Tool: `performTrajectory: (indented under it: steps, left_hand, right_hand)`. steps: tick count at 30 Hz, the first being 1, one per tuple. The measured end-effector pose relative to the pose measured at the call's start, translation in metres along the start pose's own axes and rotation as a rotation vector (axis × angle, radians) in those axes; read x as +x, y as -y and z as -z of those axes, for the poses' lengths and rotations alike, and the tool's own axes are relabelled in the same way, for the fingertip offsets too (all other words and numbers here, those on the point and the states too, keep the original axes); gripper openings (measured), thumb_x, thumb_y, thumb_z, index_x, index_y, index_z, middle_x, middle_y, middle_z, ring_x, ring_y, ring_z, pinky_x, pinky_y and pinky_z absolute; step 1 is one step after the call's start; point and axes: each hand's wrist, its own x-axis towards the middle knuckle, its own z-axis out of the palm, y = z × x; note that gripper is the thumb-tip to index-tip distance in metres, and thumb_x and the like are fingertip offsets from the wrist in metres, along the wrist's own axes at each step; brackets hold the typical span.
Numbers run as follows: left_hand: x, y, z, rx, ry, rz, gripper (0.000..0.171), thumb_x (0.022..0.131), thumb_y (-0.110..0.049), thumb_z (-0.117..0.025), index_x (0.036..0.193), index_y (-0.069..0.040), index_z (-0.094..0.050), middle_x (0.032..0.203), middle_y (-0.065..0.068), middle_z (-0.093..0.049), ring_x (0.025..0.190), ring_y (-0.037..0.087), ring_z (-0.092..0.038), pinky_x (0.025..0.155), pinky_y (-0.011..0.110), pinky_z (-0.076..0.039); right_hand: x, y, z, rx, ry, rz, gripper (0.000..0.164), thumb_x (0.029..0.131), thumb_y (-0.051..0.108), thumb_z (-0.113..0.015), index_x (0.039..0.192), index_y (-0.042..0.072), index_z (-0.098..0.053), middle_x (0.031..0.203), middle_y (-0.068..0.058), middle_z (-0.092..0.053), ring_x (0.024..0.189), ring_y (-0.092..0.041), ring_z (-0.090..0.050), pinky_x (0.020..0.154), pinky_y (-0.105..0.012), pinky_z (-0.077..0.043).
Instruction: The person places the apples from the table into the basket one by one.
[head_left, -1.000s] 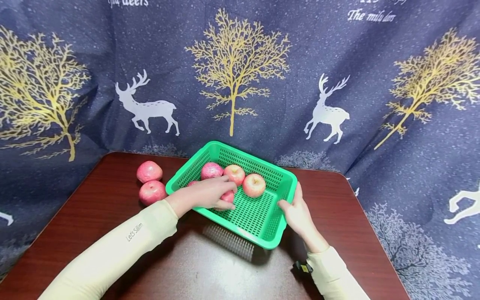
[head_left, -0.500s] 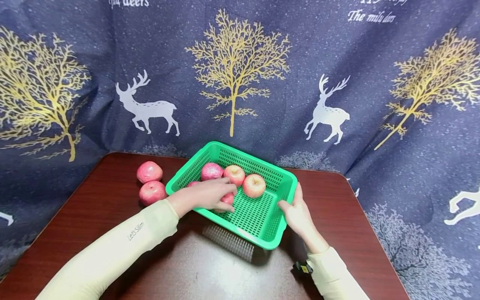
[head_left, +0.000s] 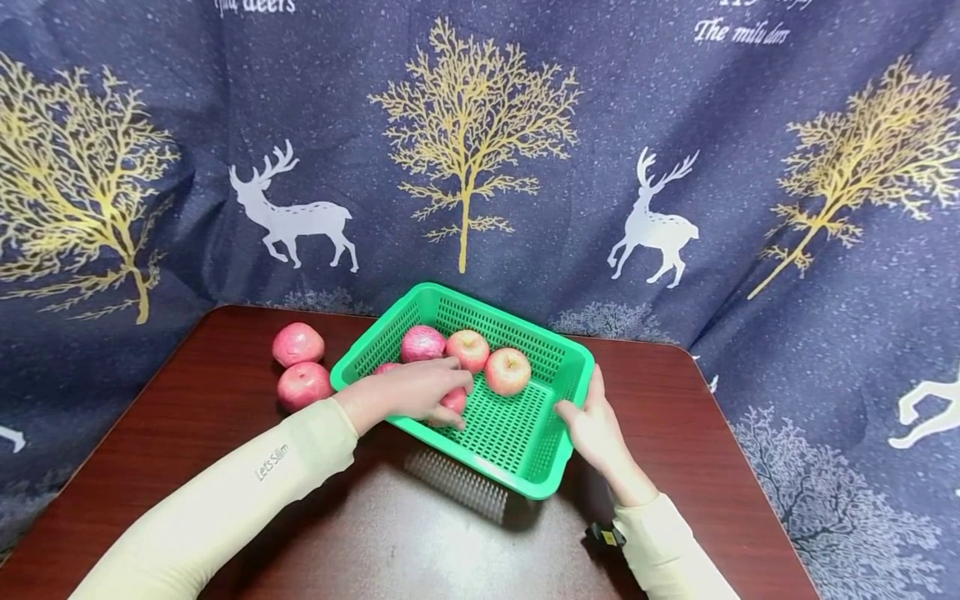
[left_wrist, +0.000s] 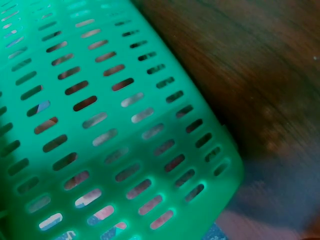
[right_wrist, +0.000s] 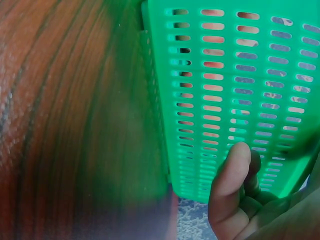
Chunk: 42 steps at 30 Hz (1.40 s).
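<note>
A green plastic basket (head_left: pixel 487 477) with slotted walls stands in the middle of the table, several red apples inside. My left hand (head_left: pixel 416 387) reaches over its near left side, fingers and thumb curled round a red apple (head_left: pixel 453 400) low in the basket. Most of that apple is hidden under the hand. Behind it sit a dark pink apple (head_left: pixel 423 343) and two paler ones, the right one (head_left: pixel 507 372) with its stem end up. My right hand (head_left: pixel 596 429) grips the basket's right rim, thumb inside; in the right wrist view its fingers (right_wrist: pixel 232 175) lie along the outer wall.
Two more apples, one behind (head_left: pixel 298 344) and one in front (head_left: pixel 304 386), sit on the brown table (head_left: pixel 645 400) left of the basket. A dark blue cloth (head_left: pixel 525 208) printed with deer and trees hangs at the table's back edge.
My left thumb and the apple under that hand have shifted slightly toward me. The right hand, the basket and the other apples have stayed in place.
</note>
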Motion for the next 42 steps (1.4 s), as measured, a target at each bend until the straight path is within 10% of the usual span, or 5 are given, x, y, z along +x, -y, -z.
performTrajectory:
  steps: [42]
  left_hand:
    - [-0.006,-0.006,0.012,0.058,-0.093,0.024,0.047,0.086,-0.065,-0.062,0.118,-0.031,-0.058,0.107,-0.010,-0.050,0.082,0.003,-0.049,0.068,0.031,-0.046]
  right_hand:
    - [0.001,-0.001,0.000,-0.010,0.006,-0.007,0.092,0.088,0.019,-0.058,0.158,0.018,0.002,0.127,-0.022,-0.056,0.100,-0.028,-0.062,0.078,-0.040,-0.052]
